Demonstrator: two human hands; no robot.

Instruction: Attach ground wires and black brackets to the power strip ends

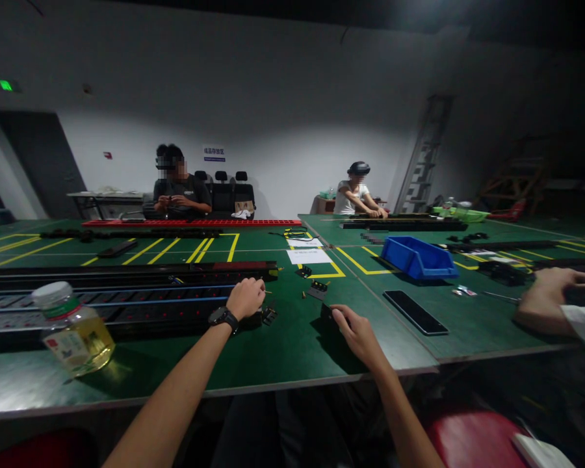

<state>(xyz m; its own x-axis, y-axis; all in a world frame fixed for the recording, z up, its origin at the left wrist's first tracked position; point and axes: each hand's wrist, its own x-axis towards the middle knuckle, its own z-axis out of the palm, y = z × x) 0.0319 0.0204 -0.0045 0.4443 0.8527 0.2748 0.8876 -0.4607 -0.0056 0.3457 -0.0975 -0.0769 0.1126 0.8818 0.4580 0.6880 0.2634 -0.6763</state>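
My left hand, with a watch on its wrist, is over the right end of a long black rail that has blue strips along it. Its fingers are curled together, and whatever they may hold is too small to make out. Just below them on the table lies a small black part. Closer to the middle, my right hand grips a small flat black piece between thumb and fingers, slightly above the tabletop. Beyond it lie a black slotted block and another small black part.
A bottle of yellow liquid stands at the left front. To the right are a phone and a blue bin. A co-worker's arm rests at the right edge. Two people sit across the green table, near a red rail.
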